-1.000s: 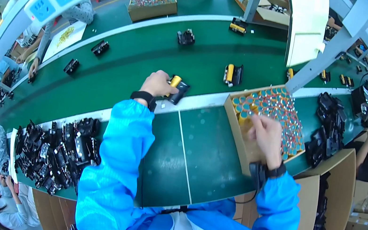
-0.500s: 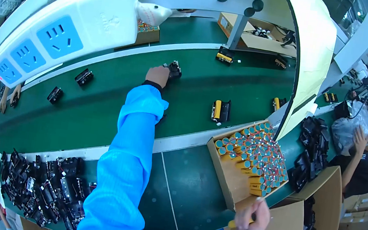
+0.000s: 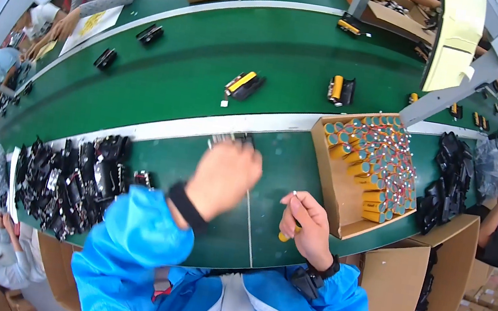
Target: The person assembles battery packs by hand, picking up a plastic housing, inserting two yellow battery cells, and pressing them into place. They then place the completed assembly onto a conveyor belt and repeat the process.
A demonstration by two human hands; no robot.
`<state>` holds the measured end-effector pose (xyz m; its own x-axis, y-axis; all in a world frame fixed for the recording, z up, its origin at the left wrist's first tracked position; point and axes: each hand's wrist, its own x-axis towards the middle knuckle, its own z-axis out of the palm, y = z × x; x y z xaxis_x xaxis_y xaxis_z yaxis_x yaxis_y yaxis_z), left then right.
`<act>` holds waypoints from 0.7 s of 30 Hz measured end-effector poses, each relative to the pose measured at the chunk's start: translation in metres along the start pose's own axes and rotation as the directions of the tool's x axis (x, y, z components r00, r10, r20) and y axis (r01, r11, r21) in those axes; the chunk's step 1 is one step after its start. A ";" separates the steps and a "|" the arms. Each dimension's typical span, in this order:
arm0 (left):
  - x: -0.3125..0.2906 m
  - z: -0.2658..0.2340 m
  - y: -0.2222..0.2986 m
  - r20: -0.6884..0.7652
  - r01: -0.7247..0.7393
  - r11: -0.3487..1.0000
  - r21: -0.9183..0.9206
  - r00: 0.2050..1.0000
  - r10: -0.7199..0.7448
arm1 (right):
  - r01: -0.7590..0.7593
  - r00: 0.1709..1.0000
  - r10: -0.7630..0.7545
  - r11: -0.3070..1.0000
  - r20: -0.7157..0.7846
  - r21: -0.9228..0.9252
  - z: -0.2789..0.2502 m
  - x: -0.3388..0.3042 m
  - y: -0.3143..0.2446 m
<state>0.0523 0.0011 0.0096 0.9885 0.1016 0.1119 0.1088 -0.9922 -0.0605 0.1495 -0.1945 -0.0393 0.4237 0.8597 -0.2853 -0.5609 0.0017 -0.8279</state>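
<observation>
My left hand (image 3: 230, 172) is over the near edge of the conveyor, back of the hand up, closed on a black plastic casing (image 3: 245, 139). Most of that casing hides behind the hand, and its far edge is blurred. To the right, my right hand (image 3: 310, 226) is closed around a yellow battery (image 3: 285, 235). Only part of the battery shows below the fingers, and a small white connector (image 3: 295, 193) sticks up at the fingertips. Right beside this hand stands a cardboard box (image 3: 337, 191) of yellow batteries with red wires.
Black casings (image 3: 74, 181) lie piled on the left of the bench. The green conveyor (image 3: 189, 82) carries a casing with a yellow battery (image 3: 243, 85), another such unit (image 3: 340, 90) and black casings. More black parts (image 3: 448, 179) lie at the right, near a big carton (image 3: 394, 280). Other people sit around.
My left hand has drawn back from the belt toward me with the black casing. My right hand, with the battery, has come up and inward beside it. The view has shifted.
</observation>
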 end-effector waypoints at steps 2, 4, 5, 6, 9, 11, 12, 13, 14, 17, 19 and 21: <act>-0.038 0.013 0.037 0.075 0.067 0.994 -0.083 0.995 -0.060 | -0.028 0.998 0.026 0.999 0.051 0.043 0.004 0.006 0.012; -0.060 0.030 0.058 0.051 0.108 0.984 -0.145 0.994 -0.102 | -0.056 0.996 0.051 0.997 0.078 0.061 0.007 0.005 0.022; -0.065 0.036 0.065 0.018 0.122 0.971 -0.207 0.992 -0.121 | -0.066 0.994 0.059 0.995 0.087 0.081 0.006 0.004 0.025; -0.070 0.039 0.069 -0.015 0.133 0.954 -0.268 0.990 -0.142 | -0.075 0.993 0.065 0.992 0.095 0.100 0.006 0.003 0.027; -0.085 0.030 0.064 -0.102 0.219 0.829 -0.514 0.944 -0.313 | -0.075 0.992 0.083 0.994 0.098 -0.080 0.002 -0.004 0.034; -0.093 0.030 0.056 -0.121 0.239 0.738 -0.630 0.909 -0.398 | -0.079 0.991 0.095 0.983 0.091 -0.166 0.006 -0.009 0.039; -0.095 0.036 0.049 -0.108 0.302 0.731 -0.612 0.884 -0.455 | -0.058 0.991 0.080 0.977 0.104 -0.204 0.011 -0.009 0.039; -0.095 0.042 0.043 -0.099 0.363 0.720 -0.591 0.853 -0.512 | -0.034 0.990 0.066 0.969 0.122 -0.244 0.015 -0.005 0.038; -0.096 0.047 0.040 -0.091 0.423 0.704 -0.570 0.819 -0.566 | -0.010 0.989 0.051 0.959 0.139 -0.284 0.019 -0.002 0.038; -0.100 0.059 0.044 0.065 0.445 0.674 -0.589 0.858 -0.510 | -0.073 0.991 0.102 0.949 0.081 -0.306 0.026 0.005 0.042; -0.100 0.066 0.044 0.138 0.454 0.653 -0.606 0.869 -0.475 | -0.107 0.991 0.129 0.939 0.047 -0.327 0.034 0.013 0.044; -0.102 0.072 0.044 0.089 0.419 0.670 -0.613 0.879 -0.468 | 0.301 0.911 -0.396 0.449 0.114 -0.841 0.047 0.019 0.048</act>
<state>-0.0357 -0.0478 -0.0761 0.8273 0.5604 0.0389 0.4225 -0.6663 0.6144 0.0976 -0.1540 -0.0622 0.5273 0.8407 0.1233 0.4739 -0.1705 -0.8639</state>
